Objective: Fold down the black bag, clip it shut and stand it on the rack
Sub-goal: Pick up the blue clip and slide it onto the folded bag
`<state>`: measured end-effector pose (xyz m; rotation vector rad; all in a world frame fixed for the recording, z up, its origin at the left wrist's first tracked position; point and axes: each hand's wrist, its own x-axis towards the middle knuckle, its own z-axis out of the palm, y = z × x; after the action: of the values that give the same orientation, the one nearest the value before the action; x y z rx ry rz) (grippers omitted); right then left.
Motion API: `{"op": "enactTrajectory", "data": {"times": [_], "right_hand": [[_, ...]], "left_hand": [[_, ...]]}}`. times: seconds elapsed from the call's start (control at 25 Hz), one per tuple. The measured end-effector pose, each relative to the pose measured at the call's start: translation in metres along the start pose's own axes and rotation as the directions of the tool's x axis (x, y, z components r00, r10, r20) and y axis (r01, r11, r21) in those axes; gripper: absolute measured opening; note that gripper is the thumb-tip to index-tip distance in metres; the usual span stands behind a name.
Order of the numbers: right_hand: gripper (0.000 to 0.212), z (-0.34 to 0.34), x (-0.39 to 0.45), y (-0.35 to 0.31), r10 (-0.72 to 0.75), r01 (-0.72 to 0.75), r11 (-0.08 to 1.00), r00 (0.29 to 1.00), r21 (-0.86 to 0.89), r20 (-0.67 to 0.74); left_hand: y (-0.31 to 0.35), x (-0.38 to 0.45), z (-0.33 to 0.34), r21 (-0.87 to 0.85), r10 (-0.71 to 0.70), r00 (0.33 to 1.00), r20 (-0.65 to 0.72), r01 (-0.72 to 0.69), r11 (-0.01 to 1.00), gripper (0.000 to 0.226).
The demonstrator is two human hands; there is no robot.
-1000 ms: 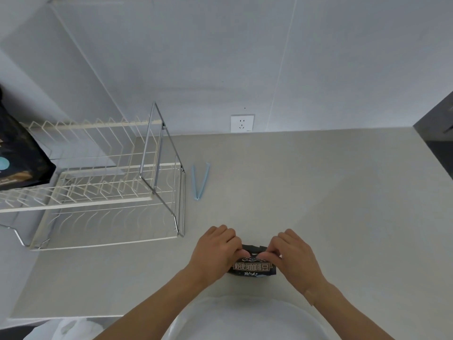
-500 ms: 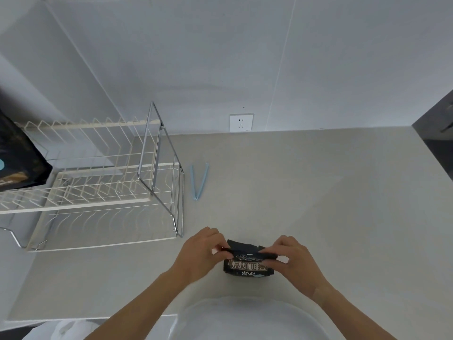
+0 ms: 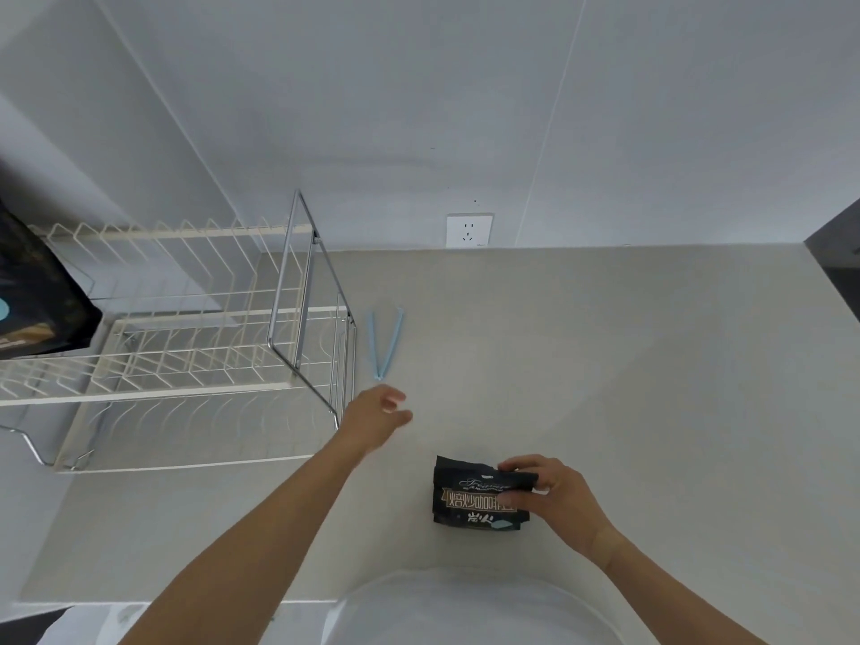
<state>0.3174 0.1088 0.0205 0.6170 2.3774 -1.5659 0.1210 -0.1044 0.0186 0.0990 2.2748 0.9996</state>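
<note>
A small black bag with white lettering lies on the grey counter near the front edge, its top folded over. My right hand pinches the bag's folded right side. My left hand is stretched out above the counter with fingers apart and nothing in it, just short of the light blue clip, which lies open in a V shape. The white wire rack stands at the left.
A larger black bag stands on the rack's left end. A chrome frame rises at the rack's right side. A wall socket sits on the back wall. A dark surface borders the counter at the right.
My left hand has let go of the bag and moved up and left towards the blue clip. My right hand stays on the folded bag.
</note>
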Motion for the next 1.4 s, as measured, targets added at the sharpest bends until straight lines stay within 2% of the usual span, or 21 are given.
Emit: {"op": "enactTrajectory", "data": {"times": [0.08, 0.2, 0.36, 0.56, 0.68, 0.8, 0.88, 1.0, 1.08, 1.24, 1.32, 1.4], "right_hand": [[0.035, -0.001, 0.004, -0.001, 0.021, -0.021, 1.000, 1.000, 0.007, -0.002], [0.037, -0.002, 0.004, -0.001, 0.025, -0.025, 1.000, 1.000, 0.000, 0.015], [0.035, 0.001, 0.002, 0.002, 0.036, -0.037, 0.999, 0.999, 0.040, 0.009], [0.036, 0.000, 0.004, 0.001, 0.077, -0.078, 0.992, 0.997, 0.100, 0.007], [0.034, 0.000, 0.005, 0.004, 0.108, -0.103, 0.981, 0.994, 0.166, -0.017], [0.031, 0.004, 0.005, 0.008, 0.131, -0.109, 0.962, 0.989, 0.249, -0.073], [0.029, 0.008, 0.002, 0.009, 0.154, -0.106, 0.925, 0.983, 0.364, -0.105], [0.024, 0.014, -0.002, 0.009, 0.168, -0.096, 0.873, 0.980, 0.477, -0.111], [0.022, 0.016, -0.003, 0.008, 0.174, -0.093, 0.863, 0.978, 0.496, -0.119], [0.024, 0.015, -0.002, 0.008, 0.165, -0.088, 0.878, 0.978, 0.471, -0.125], [0.028, 0.014, -0.002, 0.009, 0.154, -0.082, 0.893, 0.980, 0.443, -0.129], [0.029, 0.014, -0.002, 0.010, 0.142, -0.077, 0.901, 0.982, 0.426, -0.124]], "left_hand": [[0.004, 0.023, 0.006, 0.108, -0.058, 0.990, -0.132, 0.073, 0.991, 0.060], [0.008, 0.048, 0.009, 0.321, -0.139, 0.981, -0.137, 0.176, 0.931, 0.074], [0.011, 0.067, 0.009, 0.541, -0.110, 0.983, -0.145, 0.172, 0.823, 0.054], [0.001, 0.061, 0.017, 0.645, 0.077, 0.980, -0.184, 0.062, 0.762, 0.021], [0.001, 0.047, 0.018, 0.491, 0.098, 0.969, -0.229, 0.028, 0.871, 0.020], [0.005, 0.021, 0.017, 0.196, 0.193, 0.923, -0.333, -0.132, 0.972, 0.014], [0.003, -0.006, 0.017, -0.017, 0.244, 0.906, -0.346, -0.266, 0.964, 0.008], [-0.006, -0.050, 0.011, -0.234, 0.328, 0.919, -0.221, -0.376, 0.897, 0.012], [-0.012, -0.071, 0.006, -0.286, 0.386, 0.912, -0.140, -0.411, 0.866, 0.013], [-0.022, -0.091, 0.005, -0.184, 0.482, 0.873, -0.072, -0.487, 0.854, 0.022], [-0.026, -0.094, 0.009, -0.139, 0.512, 0.857, -0.063, -0.515, 0.846, 0.024], [-0.029, -0.094, 0.015, -0.162, 0.497, 0.864, -0.078, -0.502, 0.849, 0.025]]}}
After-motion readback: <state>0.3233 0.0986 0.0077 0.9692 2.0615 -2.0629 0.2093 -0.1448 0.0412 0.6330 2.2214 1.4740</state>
